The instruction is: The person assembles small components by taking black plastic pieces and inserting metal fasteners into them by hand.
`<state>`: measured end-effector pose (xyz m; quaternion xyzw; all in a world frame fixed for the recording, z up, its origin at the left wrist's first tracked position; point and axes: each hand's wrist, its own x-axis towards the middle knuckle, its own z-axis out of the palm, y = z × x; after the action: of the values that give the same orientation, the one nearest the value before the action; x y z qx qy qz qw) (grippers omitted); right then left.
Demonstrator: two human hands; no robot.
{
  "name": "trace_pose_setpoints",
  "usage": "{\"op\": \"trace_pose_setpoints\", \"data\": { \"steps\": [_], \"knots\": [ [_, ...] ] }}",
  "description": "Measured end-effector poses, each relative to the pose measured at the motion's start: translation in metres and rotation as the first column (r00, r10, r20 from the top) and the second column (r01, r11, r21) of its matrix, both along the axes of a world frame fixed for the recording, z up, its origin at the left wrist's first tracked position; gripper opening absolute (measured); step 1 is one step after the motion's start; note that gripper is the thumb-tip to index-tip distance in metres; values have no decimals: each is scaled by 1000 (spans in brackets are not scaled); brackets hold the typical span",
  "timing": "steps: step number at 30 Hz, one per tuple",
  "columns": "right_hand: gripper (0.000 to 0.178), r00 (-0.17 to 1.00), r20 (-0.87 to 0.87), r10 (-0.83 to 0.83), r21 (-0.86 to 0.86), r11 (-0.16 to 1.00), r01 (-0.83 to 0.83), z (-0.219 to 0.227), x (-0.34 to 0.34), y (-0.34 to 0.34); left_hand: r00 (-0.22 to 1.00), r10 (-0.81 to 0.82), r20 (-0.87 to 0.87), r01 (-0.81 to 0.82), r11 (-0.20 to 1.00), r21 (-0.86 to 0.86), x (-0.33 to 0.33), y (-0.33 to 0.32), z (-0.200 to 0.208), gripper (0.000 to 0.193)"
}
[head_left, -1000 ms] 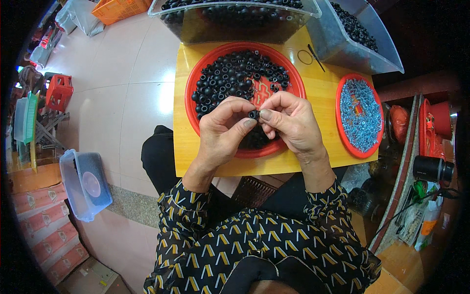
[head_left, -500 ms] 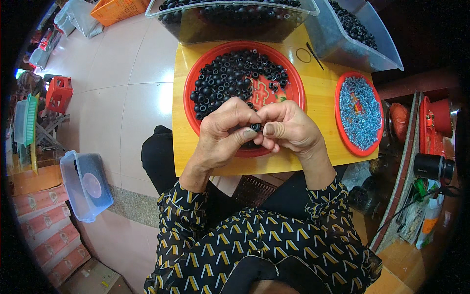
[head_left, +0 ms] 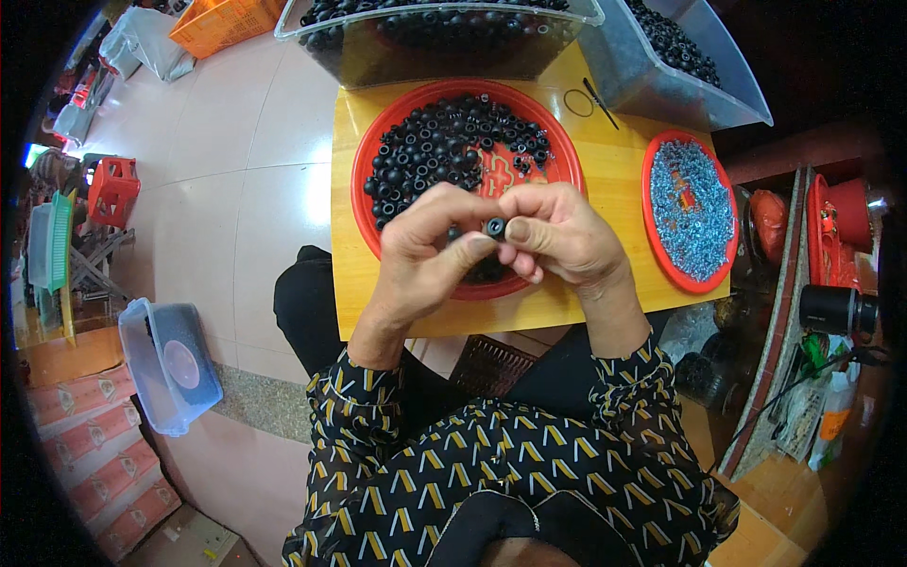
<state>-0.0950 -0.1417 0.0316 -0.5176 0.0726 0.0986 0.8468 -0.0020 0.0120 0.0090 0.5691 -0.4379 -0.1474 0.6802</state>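
Head view: my left hand [head_left: 419,250] and right hand [head_left: 574,238] pinch one black part [head_left: 496,227] at the fingertips, above the red tray [head_left: 565,161]. Looks light and stiff, maybe slick; best gripped by its sides, hole clear.

Black beads [head_left: 420,156]: smooth, plastic-looking, mostly matt with small highlights.
Round tray [head_left: 361,189]: red plastic, glossy rim. Tabletop [head_left: 614,175]: yellow, wood-grained, smooth sheen. Bin [head_left: 425,62]: clear plastic, hazy. Floor tiles [head_left: 203,222]: polished, reflective. Blouse [head_left: 501,458]: thin printed cloth.
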Motion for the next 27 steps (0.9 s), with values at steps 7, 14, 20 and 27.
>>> {"op": "trace_pose_setpoints", "data": {
  "steps": [7,14,20,27],
  "knots": [
    [20,828,310,-467,105,882,459,60,12,-110,962,268,57,-271,960,73,18,10,-9,20],
    [17,823,223,-522,-141,818,557,55,11,-167,666,-17,745,-257,934,250,7,-14,-13,29],
    [14,966,251,66,-961,141,240,7,-2,-74,658,-81,749,-281,896,343,5,-14,-9,21],
    [6,976,-54,210,-982,-187,-14,-2,3,-37,691,-127,711,-277,863,422,6,-22,-7,21]
  ]
}}
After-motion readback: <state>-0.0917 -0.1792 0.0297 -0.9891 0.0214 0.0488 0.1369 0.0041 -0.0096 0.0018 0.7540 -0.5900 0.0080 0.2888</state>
